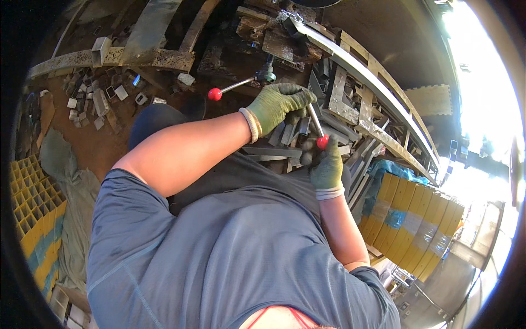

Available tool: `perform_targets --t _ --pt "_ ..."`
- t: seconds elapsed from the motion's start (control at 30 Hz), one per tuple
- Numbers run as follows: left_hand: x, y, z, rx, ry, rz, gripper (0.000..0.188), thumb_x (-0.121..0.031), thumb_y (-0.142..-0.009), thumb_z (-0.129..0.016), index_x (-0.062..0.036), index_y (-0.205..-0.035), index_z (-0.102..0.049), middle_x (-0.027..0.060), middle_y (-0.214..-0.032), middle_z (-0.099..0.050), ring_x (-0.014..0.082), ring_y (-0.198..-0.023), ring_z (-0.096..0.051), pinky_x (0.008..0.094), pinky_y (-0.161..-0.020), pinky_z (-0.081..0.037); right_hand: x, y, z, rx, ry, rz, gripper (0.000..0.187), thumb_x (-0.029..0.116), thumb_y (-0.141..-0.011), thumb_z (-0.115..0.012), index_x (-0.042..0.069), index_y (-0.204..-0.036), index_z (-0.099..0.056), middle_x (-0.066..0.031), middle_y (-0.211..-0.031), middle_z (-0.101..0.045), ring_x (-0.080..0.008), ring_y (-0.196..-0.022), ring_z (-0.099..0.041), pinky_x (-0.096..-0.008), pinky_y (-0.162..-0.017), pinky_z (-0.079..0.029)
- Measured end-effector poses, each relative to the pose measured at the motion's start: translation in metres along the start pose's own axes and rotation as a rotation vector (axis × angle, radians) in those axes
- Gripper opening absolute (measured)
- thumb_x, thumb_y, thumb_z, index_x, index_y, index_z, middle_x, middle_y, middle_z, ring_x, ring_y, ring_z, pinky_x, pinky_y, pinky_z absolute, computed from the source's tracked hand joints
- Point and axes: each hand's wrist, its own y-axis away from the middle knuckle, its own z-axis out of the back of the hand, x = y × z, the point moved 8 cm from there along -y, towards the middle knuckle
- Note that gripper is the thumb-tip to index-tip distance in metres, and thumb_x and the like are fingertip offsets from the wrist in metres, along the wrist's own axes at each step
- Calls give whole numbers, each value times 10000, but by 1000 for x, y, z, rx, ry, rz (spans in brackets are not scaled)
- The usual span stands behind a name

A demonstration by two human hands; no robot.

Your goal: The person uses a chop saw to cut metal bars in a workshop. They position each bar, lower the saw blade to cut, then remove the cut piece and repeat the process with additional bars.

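Observation:
My left hand (278, 103), in a green work glove, reaches across my body and curls over a short grey steel tube piece (303, 127) on a dark machine bed. My right hand (327, 167), gloved the same, grips the end of a metal lever with a red ball knob (322, 142), the knob showing just above my fingers. A second lever with a red knob (215, 94) sticks out to the left of my left hand, untouched. My grey-blue shirt fills the lower picture.
Cut steel profiles (353, 151) lie heaped right of my hands. Yellow grating panels (416, 219) lean stacked at lower right, and more yellow grating (30, 211) lies at the left. Small tube offcuts (93, 101) litter the brown floor. A rusty beam (115, 55) crosses the top.

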Motion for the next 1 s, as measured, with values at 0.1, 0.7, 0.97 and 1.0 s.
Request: perform_targets --t 0.1,0.7,0.97,1.0 --pt "4 -2 5 -13 55 18 262 -323 -1101 -770 -86 -1175 -855 4 -840 -751 85 -687 -629 272 -623 -503 14 3 -4 -13 274 95 677 626 -1065 -724 8 -1342 -722 -71 -891 -758 -163 -658 -670 -301 -588 -533" --pt "63 10 5 -54 23 268 362 -461 -1107 -741 -110 -1025 -777 19 -838 -749 137 -634 -668 308 -548 -491 12 -23 2 -73 406 46 348 353 -1090 -777 13 -1161 -788 -21 -894 -739 -124 -727 -660 -274 -660 -532" --pt "66 -9 35 -200 13 175 299 -375 -1139 -699 -95 -1071 -781 38 -817 -729 166 -655 -637 337 -602 -504 -9 -66 -24 -115 572 170 337 304 -1080 -792 15 -1253 -785 -39 -936 -786 -95 -708 -669 -255 -624 -519" --pt "67 -12 39 -218 -2 146 297 -369 -1140 -697 -93 -1078 -787 36 -820 -730 162 -667 -633 337 -617 -505 -9 -69 -26 -95 600 168 338 304 -1081 -790 18 -1262 -781 -39 -938 -787 -94 -711 -672 -253 -626 -522"
